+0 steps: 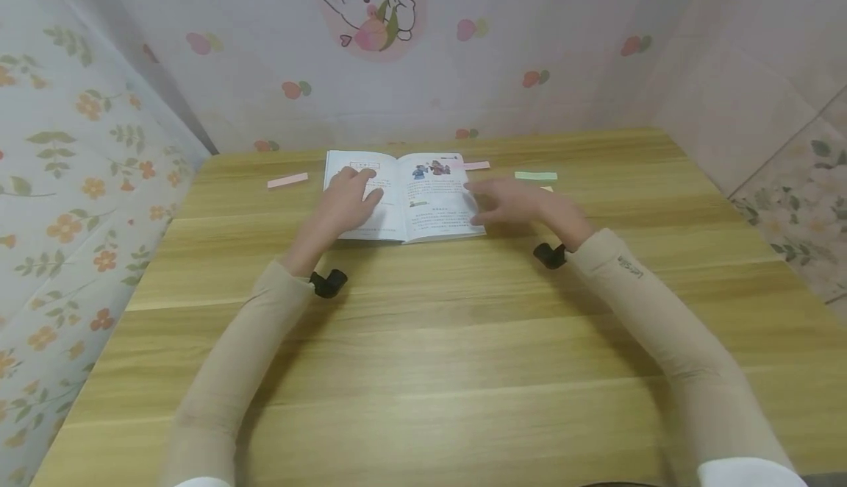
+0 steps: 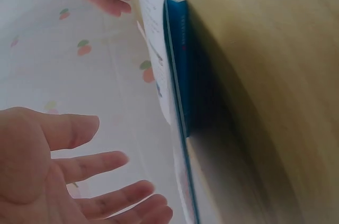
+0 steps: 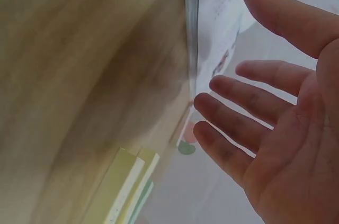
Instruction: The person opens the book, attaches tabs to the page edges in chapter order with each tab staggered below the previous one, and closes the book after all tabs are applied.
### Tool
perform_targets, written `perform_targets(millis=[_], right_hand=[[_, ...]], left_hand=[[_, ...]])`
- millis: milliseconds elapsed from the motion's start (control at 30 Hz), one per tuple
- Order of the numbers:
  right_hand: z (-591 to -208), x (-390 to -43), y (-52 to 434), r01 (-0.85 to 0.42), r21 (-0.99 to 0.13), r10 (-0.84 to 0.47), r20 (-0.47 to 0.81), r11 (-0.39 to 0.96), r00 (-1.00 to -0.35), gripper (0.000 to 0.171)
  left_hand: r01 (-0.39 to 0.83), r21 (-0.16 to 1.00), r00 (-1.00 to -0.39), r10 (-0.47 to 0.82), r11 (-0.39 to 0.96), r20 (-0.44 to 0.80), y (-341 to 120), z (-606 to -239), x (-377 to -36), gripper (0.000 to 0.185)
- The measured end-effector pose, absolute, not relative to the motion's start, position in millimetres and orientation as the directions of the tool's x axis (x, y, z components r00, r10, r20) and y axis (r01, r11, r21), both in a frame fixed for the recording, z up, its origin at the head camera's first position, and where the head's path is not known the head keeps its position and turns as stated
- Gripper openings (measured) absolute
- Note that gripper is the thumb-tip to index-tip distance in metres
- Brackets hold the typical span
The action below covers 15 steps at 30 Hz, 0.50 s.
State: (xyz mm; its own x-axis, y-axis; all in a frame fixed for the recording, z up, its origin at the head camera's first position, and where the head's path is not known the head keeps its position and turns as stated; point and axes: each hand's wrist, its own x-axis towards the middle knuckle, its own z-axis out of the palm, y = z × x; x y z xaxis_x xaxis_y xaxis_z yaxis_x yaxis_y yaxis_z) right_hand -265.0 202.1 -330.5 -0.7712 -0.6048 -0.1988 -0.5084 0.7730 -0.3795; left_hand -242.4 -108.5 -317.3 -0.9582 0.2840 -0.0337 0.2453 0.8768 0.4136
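The picture book [image 1: 404,196] lies open at the far middle of the wooden table [image 1: 423,340]. The left hand [image 1: 347,204] hovers over the book's left page with fingers spread, holding nothing; the right hand [image 1: 512,204], fingers also straight and empty, hangs at the book's right edge. The pink sticky strip [image 1: 287,179] left of the book and the green strip [image 1: 536,176] right of it lie untouched, so no page looks marked yet.

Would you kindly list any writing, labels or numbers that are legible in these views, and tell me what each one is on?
Nothing can be read with confidence.
Open book: printed lines and a heading on both pages, too small and blurred to read.
Right sleeve: a small dark logo, too blurred to read.
Pink strip and green strip on the table: no writing visible.
Wall covering: a rabbit drawing and fruit motifs, no words.
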Motion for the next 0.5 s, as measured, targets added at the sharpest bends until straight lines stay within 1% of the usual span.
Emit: perform_targets(millis=[67,133,233,300,367,433,500], right_hand=[[-333.1,-264.7,200.0,-0.524,-0.374,-0.618,-0.197,0.765,-0.761,0.075],[-337.6,-265.2,198.5,-0.543,-0.356,-0.630,-0.200,0.760,-0.750,0.066],[-341.8,-264.4,197.3,-0.548,-0.358,-0.638,-0.214,0.756,-0.740,0.056],[-342.1,-262.9,197.5,-0.540,-0.359,-0.633,-0.230,0.761,-0.739,0.061],[-340.9,-260.7,197.9,-0.521,-0.371,-0.623,-0.245,0.768,-0.743,0.074],[-339.7,-259.3,198.3,-0.512,-0.369,-0.615,-0.260,0.776,-0.745,0.083],[-339.3,-258.7,198.9,-0.503,-0.371,-0.609,-0.271,0.781,-0.746,0.086]], left_hand=[[0.250,0.414,-0.955,0.293,0.875,-0.043,-111.3,-319.0,-240.9,0.054],[0.248,0.423,-0.953,0.297,0.872,-0.053,-113.3,-320.9,-239.8,0.054],[0.244,0.429,-0.952,0.300,0.870,-0.067,-115.0,-323.1,-238.3,0.053],[0.244,0.422,-0.952,0.299,0.873,-0.069,-115.9,-323.8,-237.4,0.053],[0.247,0.409,-0.951,0.301,0.878,-0.072,-116.7,-324.9,-237.0,0.052],[0.256,0.390,-0.948,0.308,0.884,-0.075,-117.5,-326.0,-236.7,0.052],[0.263,0.375,-0.944,0.317,0.889,-0.089,-118.0,-327.0,-236.2,0.052]])
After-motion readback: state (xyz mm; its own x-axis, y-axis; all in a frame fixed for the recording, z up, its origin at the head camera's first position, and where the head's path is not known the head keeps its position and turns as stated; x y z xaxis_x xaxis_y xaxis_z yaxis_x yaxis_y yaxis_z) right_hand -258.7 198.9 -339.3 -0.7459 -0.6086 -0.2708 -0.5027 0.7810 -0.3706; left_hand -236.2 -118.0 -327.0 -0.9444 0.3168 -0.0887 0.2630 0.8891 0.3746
